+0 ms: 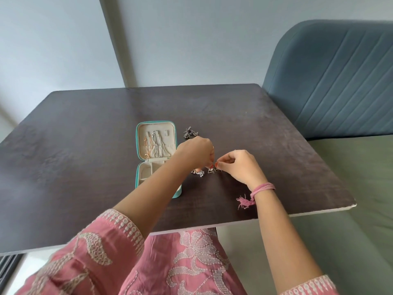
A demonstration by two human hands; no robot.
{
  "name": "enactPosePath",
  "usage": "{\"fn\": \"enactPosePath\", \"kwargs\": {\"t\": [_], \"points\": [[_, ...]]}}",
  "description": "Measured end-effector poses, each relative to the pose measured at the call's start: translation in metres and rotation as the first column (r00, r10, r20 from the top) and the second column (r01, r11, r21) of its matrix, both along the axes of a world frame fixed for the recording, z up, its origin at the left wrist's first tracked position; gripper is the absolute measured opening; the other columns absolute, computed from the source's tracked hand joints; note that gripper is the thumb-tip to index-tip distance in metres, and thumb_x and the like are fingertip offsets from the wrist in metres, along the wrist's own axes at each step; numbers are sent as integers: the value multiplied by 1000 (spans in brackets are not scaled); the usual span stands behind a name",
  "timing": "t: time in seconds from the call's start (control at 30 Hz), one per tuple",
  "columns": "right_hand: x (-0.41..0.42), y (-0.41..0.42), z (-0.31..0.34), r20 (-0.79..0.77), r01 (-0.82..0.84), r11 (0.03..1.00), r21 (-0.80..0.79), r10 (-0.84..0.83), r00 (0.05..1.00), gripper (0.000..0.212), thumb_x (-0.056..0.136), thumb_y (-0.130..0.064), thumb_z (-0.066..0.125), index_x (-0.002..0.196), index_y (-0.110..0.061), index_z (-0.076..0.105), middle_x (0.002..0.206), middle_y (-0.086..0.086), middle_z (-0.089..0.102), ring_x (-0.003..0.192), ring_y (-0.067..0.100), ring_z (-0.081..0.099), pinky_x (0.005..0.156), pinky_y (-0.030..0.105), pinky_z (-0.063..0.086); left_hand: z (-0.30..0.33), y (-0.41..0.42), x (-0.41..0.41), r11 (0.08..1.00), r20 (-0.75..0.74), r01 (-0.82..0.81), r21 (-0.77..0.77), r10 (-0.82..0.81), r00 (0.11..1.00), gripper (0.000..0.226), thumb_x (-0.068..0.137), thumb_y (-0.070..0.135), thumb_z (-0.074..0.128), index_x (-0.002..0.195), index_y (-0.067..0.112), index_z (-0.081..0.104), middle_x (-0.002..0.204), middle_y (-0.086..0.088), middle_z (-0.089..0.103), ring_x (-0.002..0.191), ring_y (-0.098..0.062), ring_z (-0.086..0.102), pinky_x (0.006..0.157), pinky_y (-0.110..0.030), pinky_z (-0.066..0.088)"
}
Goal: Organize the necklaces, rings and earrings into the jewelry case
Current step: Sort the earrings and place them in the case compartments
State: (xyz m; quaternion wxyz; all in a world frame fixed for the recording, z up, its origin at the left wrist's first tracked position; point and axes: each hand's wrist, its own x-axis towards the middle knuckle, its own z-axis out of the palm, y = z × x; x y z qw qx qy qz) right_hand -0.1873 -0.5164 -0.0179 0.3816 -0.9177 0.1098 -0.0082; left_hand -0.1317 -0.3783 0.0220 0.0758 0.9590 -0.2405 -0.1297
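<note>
A home room: dark wooden table (pixel 85 156); padded blue headboard (pixel 331 81); green bedsheet (pixel 361 188).

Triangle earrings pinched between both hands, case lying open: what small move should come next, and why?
Probably carry the triangle earrings left into the open jewelry case. Both the left hand and right hand pinch at them just above the table, and the case's lower compartments look unfilled.

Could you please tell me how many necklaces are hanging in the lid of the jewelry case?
2: a rose-gold necklace on the lid's left and a silver necklace beside it, to its right. Overlapping chains could hide another.
</note>
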Motion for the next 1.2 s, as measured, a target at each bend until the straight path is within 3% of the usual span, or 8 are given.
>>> {"fn": "enactPosePath", "kwargs": {"t": [0.13, 0.3, 0.4, 0.53, 0.77, 0.97, 1.07, 1.2], "points": [[0, 2, -1, 3, -2, 1000, -13, 2, 1000, 10, 83, -31, 71, 86, -22, 76, 81, -7, 69, 79, 7, 60, 60, 20, 38, -4, 1, -1, 998, 27, -8, -57, 10, 1000, 7, 79, 24, 67, 84, 27, 72, 81, 4, 67, 80, -20, 64, 63, -29, 44], [-2, -1, -5, 47, 13, 999, 41, -15, 999, 10, 84, -30, 70, 85, -20, 74, 84, -6, 70, 84, 9, 62, 65, 21, 43, -6, 4, -5, 979, 88, -15, -204, 33, 996, 9, 77, 18, 60, 78, 21, 68, 84, -1, 69, 86, -23, 64, 72, -31, 51], [-4, -5, -6, 93, 41, 979, 198, -60, 994, 6, 82, -27, 72, 81, -21, 73, 82, -6, 73, 83, 8, 66, 75, 25, 50, 2, 13, -7, 939, 72, -23, -344, 51, 996, 21, 79, 12, 58, 95, 15, 73, 89, -1, 72, 85, -16, 62, 74, -17, 44], [-11, -4, 1, 179, 21, 916, 401, -101, 979, 4, 82, -23, 74, 79, -20, 73, 79, -5, 74, 73, 3, 65, 69, 20, 47, 14, 30, -14, 859, 42, -61, -508, 95, 995, 22, 81, 14, 62, 100, 19, 71, 75, 10, 65, 65, 2, 55, 59, 0, 36], [-23, 13, 24, 288, -75, 812, 579, -117, 950, 12, 79, -14, 77, 86, -7, 71, 79, 0, 74, 73, 3, 67, 68, 11, 47, 27, 66, -36, 569, -89, -129, -812, 98, 991, 17, 91, 14, 59, 100, 24, 70, 68, 4, 62, 51, 0, 47, 53, -12, 36], [-32, 35, 41, 297, -170, 733, 659, -46, 954, 17, 83, -7, 72, 101, -8, 71, 87, 2, 74, 72, -2, 67, 60, 5, 42, 26, 94, -49, 421, -178, -190, -887, 66, 982, 9, 89, 22, 67, 86, 27, 74, 96, -17, 71, 80, -14, 59, 80, -34, 47], [-35, 44, 45, 308, -202, 711, 674, -22, 951, 20, 84, -6, 70, 104, -6, 71, 82, -6, 75, 71, -5, 66, 60, 4, 42, 24, 103, -55, 301, -243, -252, -920, 66, 968, 8, 88, 14, 66, 86, 20, 72, 84, -8, 71, 76, -9, 62, 81, -28, 52], [-37, 56, 48, 301, -215, 695, 686, -2, 954, 19, 83, -6, 71, 102, -7, 72, 79, -9, 75, 71, -4, 66, 60, 4, 42, 24, 112, -65, 55, -399, -397, -916, -34, 916, 11, 75, 13, 70, 86, 11, 73, 81, -4, 71, 80, -14, 67, 80, -24, 56]]}}
